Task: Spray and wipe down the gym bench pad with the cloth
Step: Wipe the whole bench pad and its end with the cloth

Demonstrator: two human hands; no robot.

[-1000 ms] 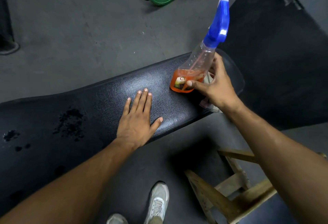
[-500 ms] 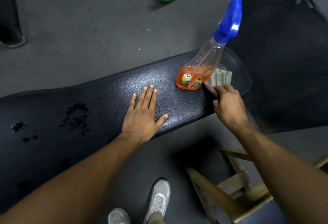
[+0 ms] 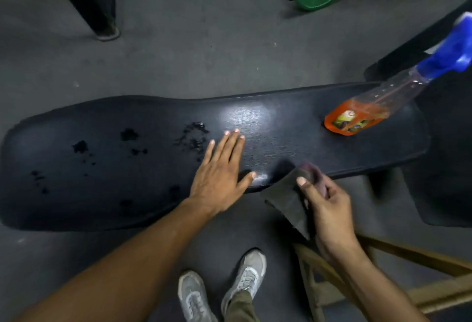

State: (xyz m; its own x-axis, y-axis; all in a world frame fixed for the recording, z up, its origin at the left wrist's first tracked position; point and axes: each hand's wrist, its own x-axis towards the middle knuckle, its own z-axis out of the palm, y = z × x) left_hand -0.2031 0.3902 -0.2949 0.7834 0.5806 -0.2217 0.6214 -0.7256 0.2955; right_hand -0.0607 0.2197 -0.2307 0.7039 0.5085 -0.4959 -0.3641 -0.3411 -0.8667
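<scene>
The long black leather-grain bench pad (image 3: 293, 140) shows dark wet blotches (image 3: 192, 137) just past the fingertips of the left hand (image 3: 219, 168) and more scattered well out to that hand's outer side, so the spraying looks done, at least on that stretch. The left hand lies flat and spread on the pad, holding nothing. The right hand (image 3: 324, 206) pinches a dark grey folded cloth (image 3: 288, 199), its upper corner at the near edge of the bench, just beside the left thumb. The clear spray bottle with orange liquid and a blue trigger head (image 3: 357, 117) stands on the pad well beyond the right hand, untouched. Wiping looks barely begun: every blotch in sight is left to clear.
</scene>
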